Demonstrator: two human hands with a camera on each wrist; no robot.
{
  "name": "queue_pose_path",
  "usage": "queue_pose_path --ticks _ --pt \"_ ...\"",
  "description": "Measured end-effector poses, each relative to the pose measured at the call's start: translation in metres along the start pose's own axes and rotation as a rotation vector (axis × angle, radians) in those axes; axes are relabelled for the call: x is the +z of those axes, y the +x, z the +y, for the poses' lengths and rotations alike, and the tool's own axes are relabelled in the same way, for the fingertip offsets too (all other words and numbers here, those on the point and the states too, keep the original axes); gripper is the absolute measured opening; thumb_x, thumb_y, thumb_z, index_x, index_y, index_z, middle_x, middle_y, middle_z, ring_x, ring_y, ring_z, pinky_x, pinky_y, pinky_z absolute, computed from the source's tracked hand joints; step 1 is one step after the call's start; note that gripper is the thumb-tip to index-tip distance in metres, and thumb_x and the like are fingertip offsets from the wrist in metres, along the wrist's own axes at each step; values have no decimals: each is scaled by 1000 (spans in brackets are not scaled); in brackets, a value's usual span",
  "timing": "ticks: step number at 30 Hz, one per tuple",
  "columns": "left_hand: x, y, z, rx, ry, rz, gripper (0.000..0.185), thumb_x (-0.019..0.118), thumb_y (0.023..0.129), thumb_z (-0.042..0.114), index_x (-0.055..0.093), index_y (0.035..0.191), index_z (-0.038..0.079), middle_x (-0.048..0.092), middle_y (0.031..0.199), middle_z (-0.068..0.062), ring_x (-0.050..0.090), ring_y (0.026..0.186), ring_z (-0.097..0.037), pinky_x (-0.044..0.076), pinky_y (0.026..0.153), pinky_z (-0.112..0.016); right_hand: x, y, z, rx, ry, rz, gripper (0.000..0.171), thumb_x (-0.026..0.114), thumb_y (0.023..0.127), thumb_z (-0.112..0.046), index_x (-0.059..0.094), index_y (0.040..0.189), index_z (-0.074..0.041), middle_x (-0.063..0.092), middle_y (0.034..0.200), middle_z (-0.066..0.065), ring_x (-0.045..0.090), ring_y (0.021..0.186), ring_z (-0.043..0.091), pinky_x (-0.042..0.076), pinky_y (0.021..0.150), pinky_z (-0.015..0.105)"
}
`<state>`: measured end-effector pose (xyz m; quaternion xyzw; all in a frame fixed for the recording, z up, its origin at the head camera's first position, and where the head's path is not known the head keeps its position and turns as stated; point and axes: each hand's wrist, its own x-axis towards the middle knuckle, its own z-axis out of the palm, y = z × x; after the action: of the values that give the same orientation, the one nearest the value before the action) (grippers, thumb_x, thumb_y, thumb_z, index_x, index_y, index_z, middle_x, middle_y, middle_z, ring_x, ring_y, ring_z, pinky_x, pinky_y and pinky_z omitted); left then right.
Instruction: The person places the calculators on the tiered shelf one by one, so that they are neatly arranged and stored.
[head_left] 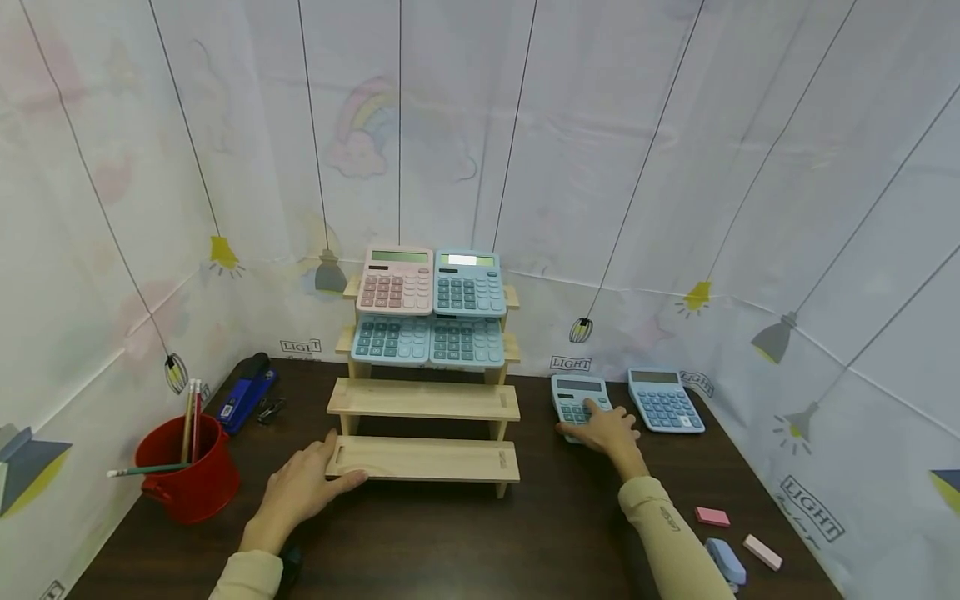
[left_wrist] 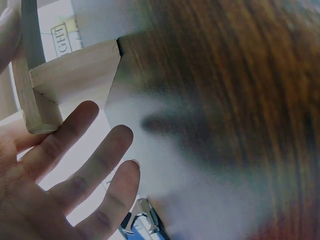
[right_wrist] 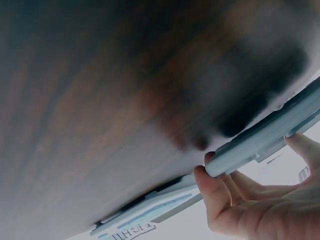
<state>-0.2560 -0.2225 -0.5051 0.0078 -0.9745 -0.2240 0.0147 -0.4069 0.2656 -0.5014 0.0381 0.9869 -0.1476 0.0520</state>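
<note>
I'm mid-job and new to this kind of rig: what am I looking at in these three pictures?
There is no machine here, just a person's two bare hands. The wide picture comes from a camera on the head, looking forward and down; the other two come from a camera on each wrist.

The right hand grips a light-blue calculator; another blue calculator lies to its right. The left hand touches the left end of the lowest step of a wooden stand, whose two upper steps carry four calculators.

Also on the dark table are a red cup with pencils, a dark-blue stapler and two pink blocks.
</note>
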Motion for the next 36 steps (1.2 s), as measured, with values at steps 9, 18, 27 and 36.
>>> queue_pose_path --ticks 9,18,27,36 --pt "-2 -3 2 15 -2 0 105 61 84 74 35 155 1 59 137 -24 60 119 -45 51 87 -63 -1 -25 -15 -34 17 25 98 57 84 -75 33 158 -15 25 146 49 25 134 71 28 100 82" --pt "0 -2 0 17 10 -6 107 59 83 78 35 155 2 60 136 -23 61 117 -44 51 85 -62 -13 -55 -27 -90 4 77 97 59 83 -76 35 157 -18 35 141 46 35 128 67 36 93 79" --pt "-1 -1 1 12 11 -14 110 57 81 81 35 155 2 58 138 -24 59 118 -46 51 84 -65 -32 -89 -40 -129 32 133 99 59 82 -77 34 158 -18 37 139 45 38 127 62 38 91 77" --pt "-1 0 0 9 8 -22 110 56 82 81 33 156 2 57 138 -24 59 119 -45 50 83 -64 -41 -121 -64 -170 60 166 97 62 81 -75 37 157 -21 37 141 39 39 124 53 37 90 70"
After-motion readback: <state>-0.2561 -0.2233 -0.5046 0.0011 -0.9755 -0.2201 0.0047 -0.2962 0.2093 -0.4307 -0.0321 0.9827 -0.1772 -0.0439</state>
